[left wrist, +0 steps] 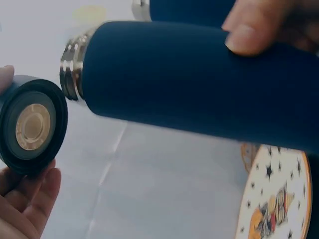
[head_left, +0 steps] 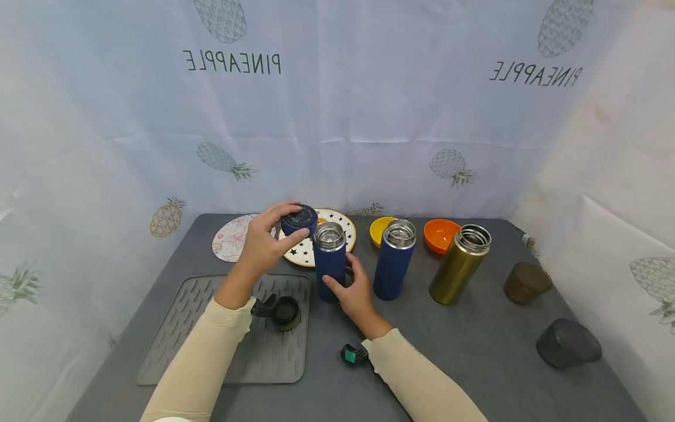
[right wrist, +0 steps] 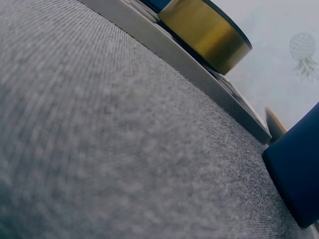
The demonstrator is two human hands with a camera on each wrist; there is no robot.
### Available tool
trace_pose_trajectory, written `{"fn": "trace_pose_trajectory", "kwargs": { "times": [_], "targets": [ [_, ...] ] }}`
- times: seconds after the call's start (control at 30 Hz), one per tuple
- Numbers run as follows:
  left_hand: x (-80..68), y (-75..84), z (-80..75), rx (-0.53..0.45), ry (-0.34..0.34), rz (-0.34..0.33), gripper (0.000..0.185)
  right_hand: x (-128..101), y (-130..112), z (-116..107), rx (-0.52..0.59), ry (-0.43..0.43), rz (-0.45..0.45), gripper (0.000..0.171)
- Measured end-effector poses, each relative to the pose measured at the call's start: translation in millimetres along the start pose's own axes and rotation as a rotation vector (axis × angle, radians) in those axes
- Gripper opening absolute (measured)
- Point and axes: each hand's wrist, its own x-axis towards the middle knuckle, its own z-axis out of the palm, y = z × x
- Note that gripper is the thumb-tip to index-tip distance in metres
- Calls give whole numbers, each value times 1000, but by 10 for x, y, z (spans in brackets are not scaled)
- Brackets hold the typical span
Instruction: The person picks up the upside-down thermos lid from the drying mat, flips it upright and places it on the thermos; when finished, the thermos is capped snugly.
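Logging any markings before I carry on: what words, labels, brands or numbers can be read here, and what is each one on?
"PINEAPPLE", mirror-reversed, on the backdrop cloth at upper left.
"PINEAPPLE", mirror-reversed, on the same cloth at upper right.
Faint print on top of the blue lid held by the left hand: too small to read.
Blue bottle held by the right hand, the other bottles and the star plate: no readable text.

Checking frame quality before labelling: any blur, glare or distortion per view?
Head view: sharp, evenly lit, wide-angle bending at the edges; left hand holds the blue lid, right hand grips the blue flask. Left wrist view: flask soft, close. Right wrist view: grey table fills the frame, blurred.
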Motion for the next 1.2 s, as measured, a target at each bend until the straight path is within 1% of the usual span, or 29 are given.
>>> {"fn": "trace_pose_trajectory", "kwargs": {
  "times": [0.1,0.17,0.23,0.37,0.53,0.63,0.77,0.87,0.97,1.2],
  "targets": [
    [66,165,33,-91,14,13,41,8,8,2,5,-1,-12,59],
    [98,275,65,-121,10,29,40,7,11,-1,6,2,-21,59],
    [120,381,96,-119,1,34,40,4,16,-4,3,2,-21,58],
    [136,450,165,-86,-15,18,43,-4,21,-9,-7,-3,-7,59],
    [141,421,244,-126,-33,17,42,-8,15,-9,-1,-3,10,59],
    [131,385,275,-175,-38,22,43,-7,10,-3,-2,-8,7,59],
    [119,361,301,-227,-49,7,44,-4,11,5,0,-10,4,59],
    [130,357,324,-227,-70,-6,44,8,12,5,9,-2,5,59],
    [143,356,344,-204,-87,-6,44,18,9,2,16,3,9,58],
    [129,330,358,-199,-87,-7,45,21,-7,7,24,-9,26,59]
  ]
}}
